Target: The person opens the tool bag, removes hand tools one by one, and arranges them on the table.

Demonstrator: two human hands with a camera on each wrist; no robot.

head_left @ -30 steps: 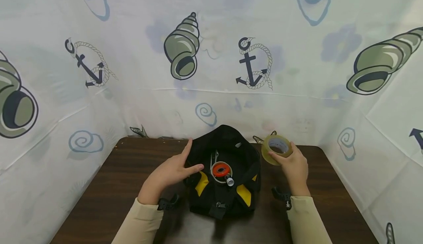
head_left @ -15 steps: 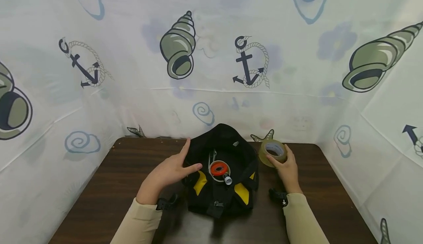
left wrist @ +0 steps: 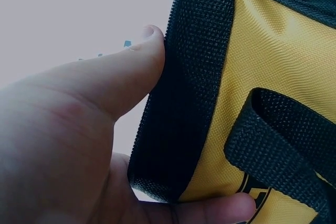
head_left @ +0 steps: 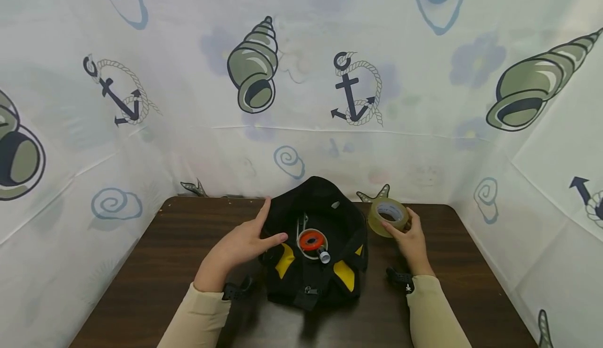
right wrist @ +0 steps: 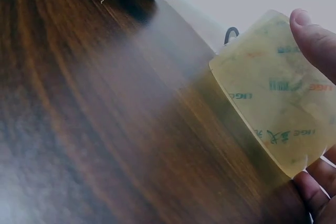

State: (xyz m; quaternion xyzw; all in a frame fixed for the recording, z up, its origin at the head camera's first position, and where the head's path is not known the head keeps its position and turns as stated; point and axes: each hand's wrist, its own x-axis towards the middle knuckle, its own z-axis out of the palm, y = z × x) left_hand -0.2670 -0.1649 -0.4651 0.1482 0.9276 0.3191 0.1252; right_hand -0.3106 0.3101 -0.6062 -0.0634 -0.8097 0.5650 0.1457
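Observation:
A black and yellow fabric bag (head_left: 314,285) stands on the table with its top unzipped and gaping. My left hand (head_left: 240,246) rests on the bag's left side, fingers spread. In the left wrist view its thumb touches the zipper edge (left wrist: 181,77) and one finger lies straight along the yellow side (left wrist: 273,30). To the right of the bag, my right hand (head_left: 411,238) grips a roll of clear yellowish packing tape (head_left: 377,223) between thumb and fingers. The roll appears to sit on the table, with printed lettering visible through it.
Inside the bag lie a round orange-red object (head_left: 308,239), a small silver-capped piece (head_left: 324,256) and a thin metal item (head_left: 299,223). A strap loop (left wrist: 241,135) hangs on the bag's side. The brown wooden table (head_left: 155,285) meets a patterned white curtain (head_left: 311,102) at the back.
The tape roll has gone down slightly onto the table with my right hand, then stayed put. My left hand keeps its place on the bag. The view has shifted a little.

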